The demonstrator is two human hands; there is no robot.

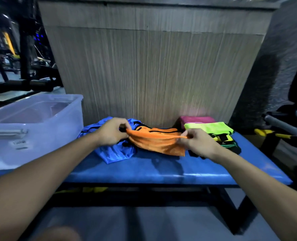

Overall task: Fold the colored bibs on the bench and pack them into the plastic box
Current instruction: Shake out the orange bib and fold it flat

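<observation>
A: Where is the orange bib (159,143)?

B: Stretched just above the blue bench (170,168), mid-bench. The left hand (112,132) pinches its left end in curled fingers; the right hand (199,143) pinches its right end the same way.

A: What surrounds the orange bib?

B: A crumpled blue bib (112,152) lies left of it and partly under it. Green bibs (212,127) are stacked right of it, with a pink one (194,119) behind them. The clear plastic box (32,124) sits far left.

Gym, padded bench (161,171), weight machines (27,49)
</observation>
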